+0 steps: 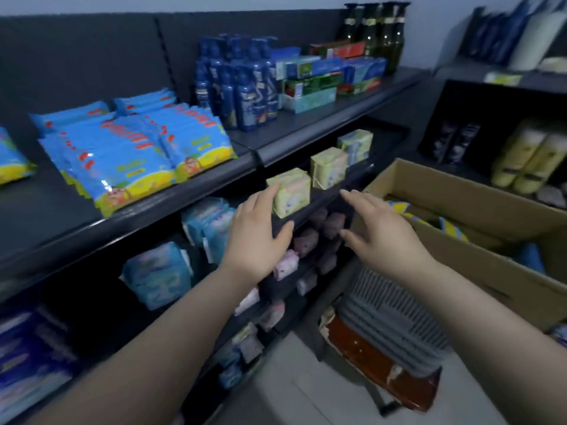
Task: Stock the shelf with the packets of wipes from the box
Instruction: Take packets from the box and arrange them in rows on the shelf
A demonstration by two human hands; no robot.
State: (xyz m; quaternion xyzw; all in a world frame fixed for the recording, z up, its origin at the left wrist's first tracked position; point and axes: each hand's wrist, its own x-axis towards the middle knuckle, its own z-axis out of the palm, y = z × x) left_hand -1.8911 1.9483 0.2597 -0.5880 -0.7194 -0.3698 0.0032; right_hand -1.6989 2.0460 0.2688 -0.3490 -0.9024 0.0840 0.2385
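Blue and yellow packets of wipes lie stacked in rows on the top shelf at the left. The open cardboard box stands at the right, with more blue and yellow packets showing inside it. My left hand is empty, fingers spread, in front of the middle shelf beside a yellow-green pack. My right hand is also empty with fingers apart, just left of the box's near corner. The two hands hover apart from each other.
Blue pump bottles, toothpaste cartons and dark green bottles fill the top shelf's right part. Lower shelves hold blue, pink and yellow-green packs. The box rests on a grey crate over a worn brown stool.
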